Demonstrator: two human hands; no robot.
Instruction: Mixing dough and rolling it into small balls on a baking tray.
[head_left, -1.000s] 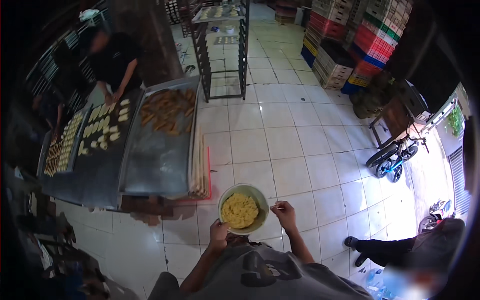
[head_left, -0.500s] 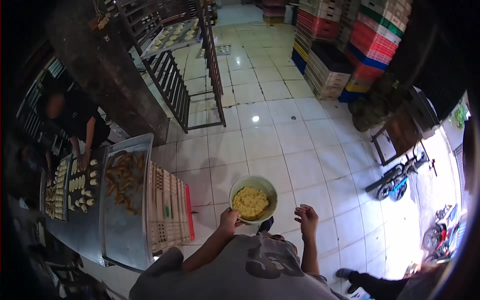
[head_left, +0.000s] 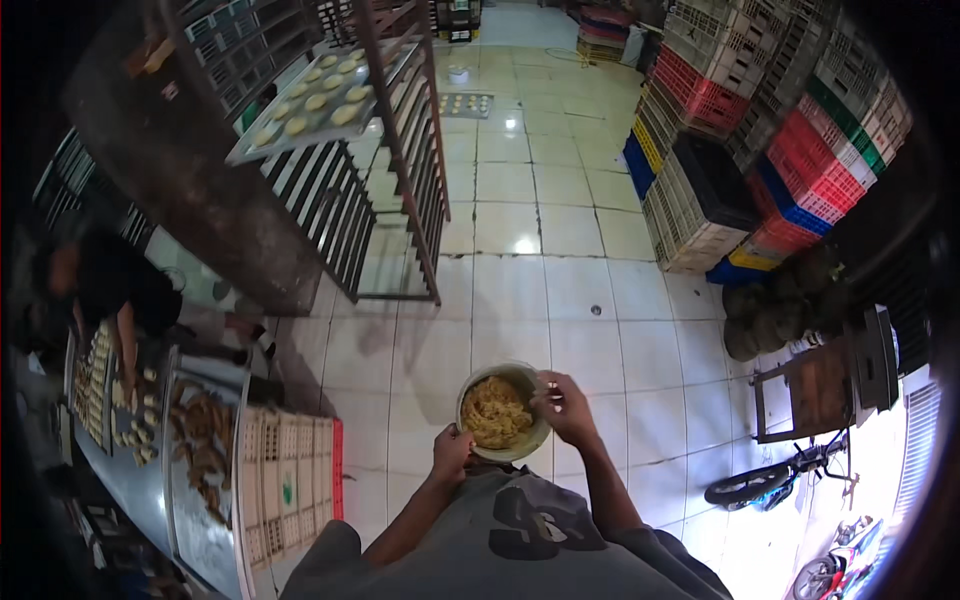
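A round pale bowl (head_left: 522, 374) is held in front of my body above the tiled floor. Inside it lies a lumpy yellow-orange mash (head_left: 495, 412), filling mainly the left and middle. My left hand (head_left: 453, 453) grips the near left rim, thumb on top. At the right rim is my right hand (head_left: 563, 408), its fingers bent over the edge and closed on it; the fingertips are partly hidden.
A tall metal rack (head_left: 405, 170) holds a tray of pale dough rounds (head_left: 315, 100). Stacked crates (head_left: 700, 90) stand at the right, motorbikes (head_left: 770, 485) beyond. At left, a co-worker (head_left: 105, 280) leans over dough pieces; browned pieces lie on a tray (head_left: 200, 430) beside crates (head_left: 290, 480).
My right hand has come up and left, from beside the bowl onto its right rim. The rack and crates now appear nearer. My left hand keeps its hold.
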